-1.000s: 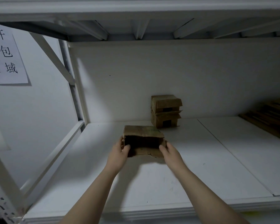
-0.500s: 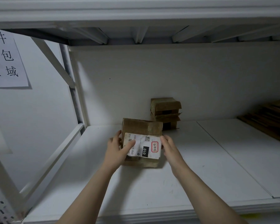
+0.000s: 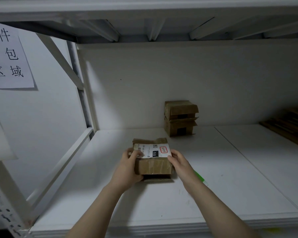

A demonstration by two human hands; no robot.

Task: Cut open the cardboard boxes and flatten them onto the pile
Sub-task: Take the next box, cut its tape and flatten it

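A small brown cardboard box (image 3: 153,166) with a white shipping label on top sits on the white shelf (image 3: 230,177). My left hand (image 3: 127,167) grips its left side, thumb on the label's edge. My right hand (image 3: 181,162) holds the right side, fingers curled along it. A green object (image 3: 200,177) lies on the shelf just behind my right wrist, mostly hidden. Two more small boxes (image 3: 180,118) stand stacked against the back wall. A pile of flattened cardboard (image 3: 289,124) lies at the far right.
The shelf above (image 3: 144,7) hangs low overhead. A diagonal brace and upright post (image 3: 79,93) close the left side. A paper sign (image 3: 9,55) hangs at the left. The shelf's front edge (image 3: 162,227) runs below my forearms.
The box has been turned over from showing its open dark side to label up, and brought down toward me onto the shelf. Both hands stayed on its sides.
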